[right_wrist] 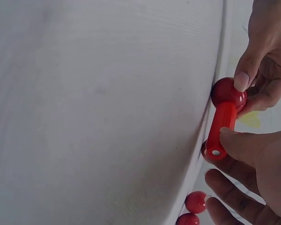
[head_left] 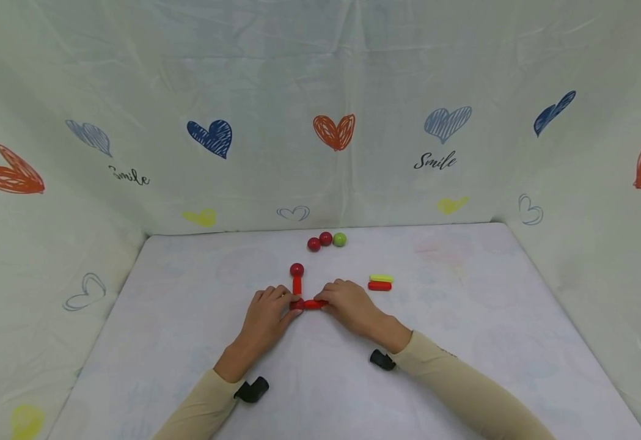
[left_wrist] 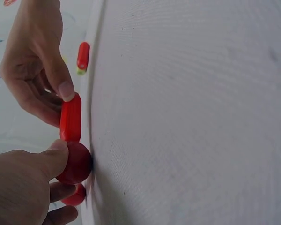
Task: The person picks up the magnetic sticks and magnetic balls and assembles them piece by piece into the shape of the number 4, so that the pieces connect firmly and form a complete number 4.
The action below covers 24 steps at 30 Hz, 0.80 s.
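Note:
My left hand (head_left: 267, 315) pinches a dark red ball (left_wrist: 75, 163) between thumb and fingers. A red rod (right_wrist: 222, 123) touches this ball, and my right hand (head_left: 353, 307) pinches the rod near its far end, where a pale round spot shows in the right wrist view. From the same ball a second red rod (head_left: 297, 285) runs away toward the back, with another red ball (head_left: 296, 269) at its tip. Together the pieces form an L on the table. Whether the rod in my right hand is fixed to the ball I cannot tell.
Two red balls (head_left: 313, 244) and a green ball (head_left: 339, 239) sit near the table's back edge. Right of my hands lie a yellow rod (head_left: 380, 278) and a red rod (head_left: 379, 286). Black wrist devices (head_left: 252, 390) hang by both sleeves. A patterned sheet (head_left: 386, 189) encloses the table.

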Motion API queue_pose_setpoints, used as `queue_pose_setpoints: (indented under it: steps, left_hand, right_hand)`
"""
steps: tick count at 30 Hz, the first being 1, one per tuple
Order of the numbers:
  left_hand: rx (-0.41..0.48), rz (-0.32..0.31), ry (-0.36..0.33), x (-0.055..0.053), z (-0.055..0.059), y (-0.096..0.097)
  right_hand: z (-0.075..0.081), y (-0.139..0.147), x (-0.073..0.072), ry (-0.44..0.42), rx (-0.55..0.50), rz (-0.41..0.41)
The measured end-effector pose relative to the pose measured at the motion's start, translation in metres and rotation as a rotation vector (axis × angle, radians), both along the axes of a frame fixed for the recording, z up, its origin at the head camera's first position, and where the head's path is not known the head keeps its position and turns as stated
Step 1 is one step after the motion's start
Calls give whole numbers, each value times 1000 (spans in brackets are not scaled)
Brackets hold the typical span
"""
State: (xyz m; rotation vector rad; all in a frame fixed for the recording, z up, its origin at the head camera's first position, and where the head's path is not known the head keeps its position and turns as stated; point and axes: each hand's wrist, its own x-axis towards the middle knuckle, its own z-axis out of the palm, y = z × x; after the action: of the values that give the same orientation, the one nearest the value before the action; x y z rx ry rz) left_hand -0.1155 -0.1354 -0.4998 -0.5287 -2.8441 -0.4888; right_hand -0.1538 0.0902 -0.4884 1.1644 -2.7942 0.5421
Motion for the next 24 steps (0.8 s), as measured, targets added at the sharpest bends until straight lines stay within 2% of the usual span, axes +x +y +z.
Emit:
queue_pose_setpoints:
  steps: [5, 13, 24]
  left_hand:
    - [-8, 4, -5, 0, 1, 1]
    - [-7, 16, -19, 0, 1, 1]
    - [35, -2, -16, 0, -1, -1]
  right_hand:
    - [6, 5, -2, -6, 10, -6]
    - [17, 22, -11, -43, 7, -96]
    - [20, 44, -32, 31, 39, -176]
